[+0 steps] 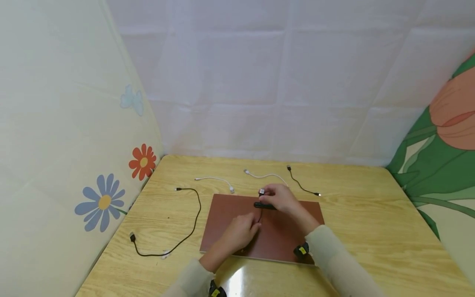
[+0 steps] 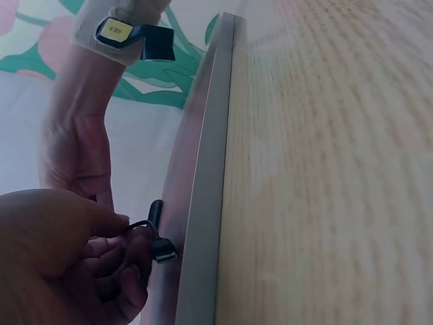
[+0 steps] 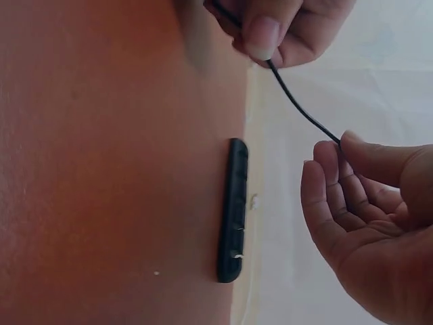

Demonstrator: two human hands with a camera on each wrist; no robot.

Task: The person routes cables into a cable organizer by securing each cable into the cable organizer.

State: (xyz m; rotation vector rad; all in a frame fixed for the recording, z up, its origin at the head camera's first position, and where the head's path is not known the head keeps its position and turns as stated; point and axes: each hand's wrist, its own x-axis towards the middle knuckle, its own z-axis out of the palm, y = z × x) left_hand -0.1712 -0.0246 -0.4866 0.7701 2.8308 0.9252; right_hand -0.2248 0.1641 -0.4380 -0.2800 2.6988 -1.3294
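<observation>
Between both hands runs a short black USB cable [image 3: 295, 101], held above a brown board [image 1: 293, 231]. My left hand [image 1: 240, 232] pinches it between thumb and fingers, and a black plug [image 2: 164, 250] hangs beside those fingers in the left wrist view. Farther along, my right hand [image 3: 379, 217] pinches the cable between thumb and fingertips. In the head view a connector with a pale face [image 1: 262, 192] sticks up at the right fingertips. A black cable holder [image 3: 233, 210] with several slots lies on the board, partly behind the right hand in the head view.
On the wooden table [image 1: 371, 214], a long black cable [image 1: 196, 218] curves at the left. Two white cables [image 1: 215, 178] and another short black cable [image 1: 300, 185] lie behind the board. A white cloth [image 1: 230, 82] hangs at the back, with flower-printed cloths at both sides.
</observation>
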